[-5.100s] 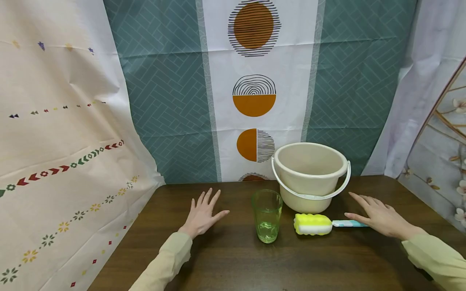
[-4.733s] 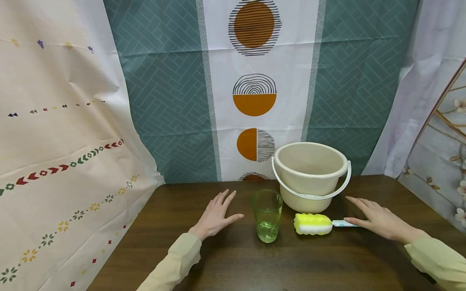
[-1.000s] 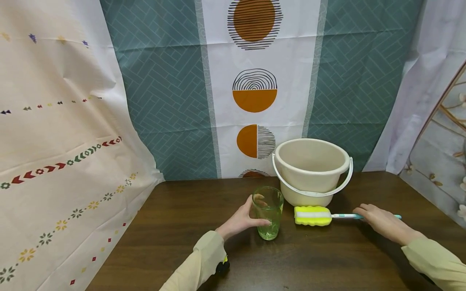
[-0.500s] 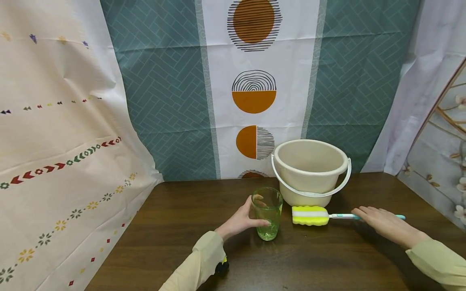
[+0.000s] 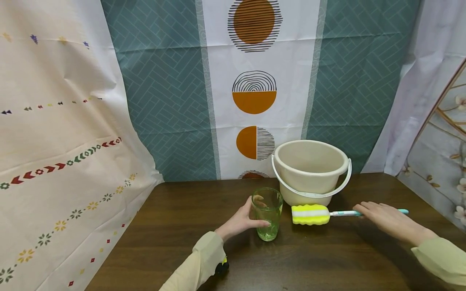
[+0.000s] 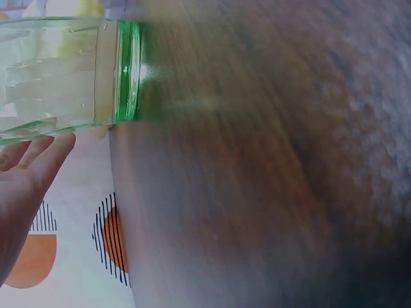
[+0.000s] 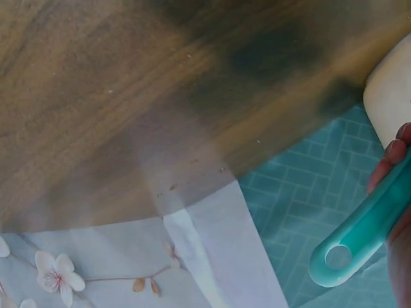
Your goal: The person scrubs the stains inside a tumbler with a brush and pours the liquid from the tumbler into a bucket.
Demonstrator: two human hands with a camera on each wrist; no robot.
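Note:
In the head view, my left hand (image 5: 238, 221) grips a green see-through drinking glass (image 5: 271, 216) that stands upright on the table. Its thumb lies across the front and the fingers go round behind. The left wrist view shows the glass (image 6: 58, 74) sideways, with several fingertips (image 6: 54, 154) against it. On the right, my right hand (image 5: 391, 220) holds a sponge bottle brush by its white and teal handle (image 5: 344, 213). The yellow and white sponge head (image 5: 310, 214) points left towards the glass, apart from it. The teal handle end (image 7: 340, 256), with a hanging hole, shows in the right wrist view.
A cream bucket (image 5: 309, 182) with a white handle stands behind the brush, at the back right of the brown wooden table (image 5: 189, 202). Patterned cloths (image 5: 167, 93) hang behind and at both sides.
Since the oldest frames my left hand has moved right and taken hold of the glass, and my right hand has gripped the brush handle. In the last second the brush has risen slightly.

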